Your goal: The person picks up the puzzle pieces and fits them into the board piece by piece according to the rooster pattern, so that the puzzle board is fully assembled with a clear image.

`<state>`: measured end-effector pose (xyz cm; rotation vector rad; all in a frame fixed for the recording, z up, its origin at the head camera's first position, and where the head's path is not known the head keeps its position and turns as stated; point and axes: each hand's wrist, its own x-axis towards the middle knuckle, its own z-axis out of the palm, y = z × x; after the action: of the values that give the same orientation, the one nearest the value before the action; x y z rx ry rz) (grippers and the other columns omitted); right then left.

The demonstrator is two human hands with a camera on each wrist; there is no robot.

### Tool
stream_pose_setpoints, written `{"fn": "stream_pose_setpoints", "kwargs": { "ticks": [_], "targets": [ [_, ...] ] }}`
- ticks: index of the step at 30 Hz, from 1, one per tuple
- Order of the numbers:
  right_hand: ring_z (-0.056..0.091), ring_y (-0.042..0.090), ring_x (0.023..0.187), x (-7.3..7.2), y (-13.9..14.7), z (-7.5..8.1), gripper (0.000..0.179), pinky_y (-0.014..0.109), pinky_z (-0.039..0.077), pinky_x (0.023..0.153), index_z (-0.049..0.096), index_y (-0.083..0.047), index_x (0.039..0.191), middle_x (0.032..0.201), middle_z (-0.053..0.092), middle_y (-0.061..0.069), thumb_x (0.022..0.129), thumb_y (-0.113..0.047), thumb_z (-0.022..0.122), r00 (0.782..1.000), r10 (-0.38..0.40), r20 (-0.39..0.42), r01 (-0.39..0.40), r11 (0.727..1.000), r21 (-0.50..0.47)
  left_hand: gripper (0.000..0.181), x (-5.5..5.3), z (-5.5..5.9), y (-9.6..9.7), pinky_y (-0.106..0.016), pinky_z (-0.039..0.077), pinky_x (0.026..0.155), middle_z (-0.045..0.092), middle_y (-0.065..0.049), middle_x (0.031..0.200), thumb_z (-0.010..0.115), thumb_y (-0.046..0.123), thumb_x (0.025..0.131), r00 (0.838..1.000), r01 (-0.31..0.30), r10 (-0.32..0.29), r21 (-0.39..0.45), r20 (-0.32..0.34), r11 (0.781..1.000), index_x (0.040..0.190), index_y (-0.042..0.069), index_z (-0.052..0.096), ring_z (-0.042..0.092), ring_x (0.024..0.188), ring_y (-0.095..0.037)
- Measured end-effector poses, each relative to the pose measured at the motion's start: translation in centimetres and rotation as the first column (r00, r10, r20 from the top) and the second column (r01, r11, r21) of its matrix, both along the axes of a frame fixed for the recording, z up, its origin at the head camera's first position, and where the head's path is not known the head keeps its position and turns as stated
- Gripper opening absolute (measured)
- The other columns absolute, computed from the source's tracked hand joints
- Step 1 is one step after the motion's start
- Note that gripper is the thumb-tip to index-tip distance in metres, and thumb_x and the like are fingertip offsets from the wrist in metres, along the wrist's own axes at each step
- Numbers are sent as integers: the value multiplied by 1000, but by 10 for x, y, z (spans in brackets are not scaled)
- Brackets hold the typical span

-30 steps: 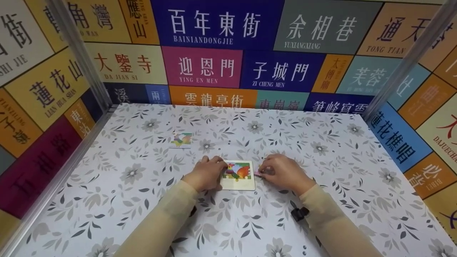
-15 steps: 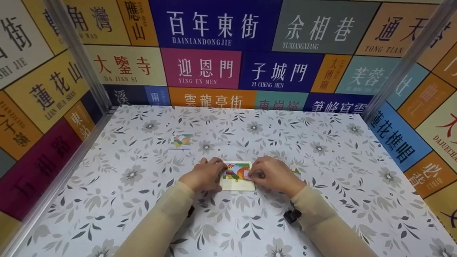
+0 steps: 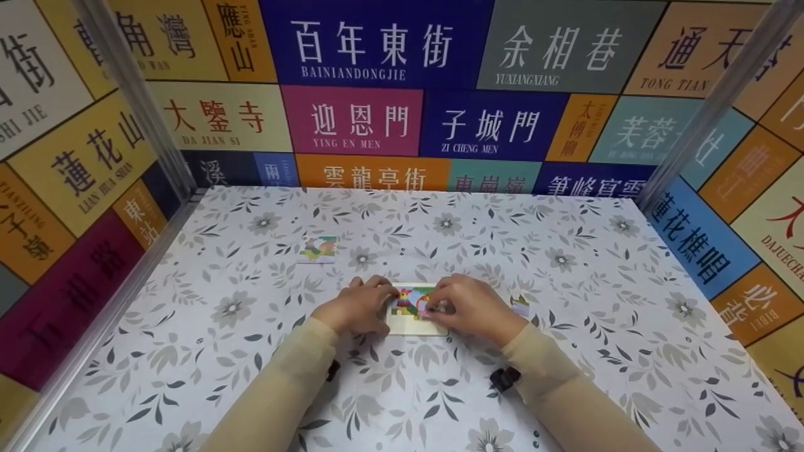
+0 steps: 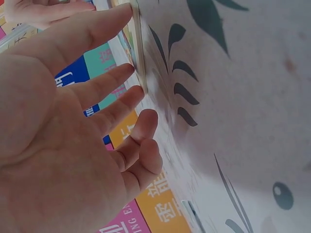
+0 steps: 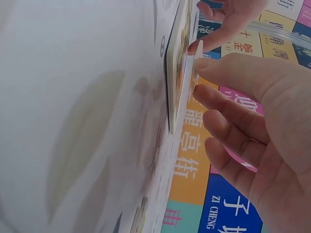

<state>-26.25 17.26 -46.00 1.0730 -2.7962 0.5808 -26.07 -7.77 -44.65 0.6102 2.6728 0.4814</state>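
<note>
Steadying with left hand, pinching puzzle piece in right hand!
Resting nearly straight-fingered against puzzle board's left edge; piece just brought in from beside right edge to over printed bird, so apparently down to fitting, can't tell if seated. Farther off, left: printed square.

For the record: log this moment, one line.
left fingers: touching cream rectangular picture board | right fingers: pinching thin pale piece above board | multicoloured square card: lying apart

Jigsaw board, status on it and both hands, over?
Left hand touching left edge of jigsaw board. Right hand pinching jigsaw piece over it. No obstruction visible.
</note>
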Motion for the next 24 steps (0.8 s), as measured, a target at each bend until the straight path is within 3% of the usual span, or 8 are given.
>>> {"fn": "stream_pose_setpoints", "kwargs": {
  "ticks": [24],
  "targets": [
    [65, 12, 90, 6, -33, -3, 9, 35, 56, 82, 83, -23, 94, 99, 73, -8, 91, -30, 80, 992, 129, -7, -128, 992, 16, 69, 1, 0, 2, -54, 43, 106, 49, -9, 152, 86, 23, 83, 998, 7, -8, -19, -58, 1000, 145, 14, 57, 48, 125, -38]
  ]
}}
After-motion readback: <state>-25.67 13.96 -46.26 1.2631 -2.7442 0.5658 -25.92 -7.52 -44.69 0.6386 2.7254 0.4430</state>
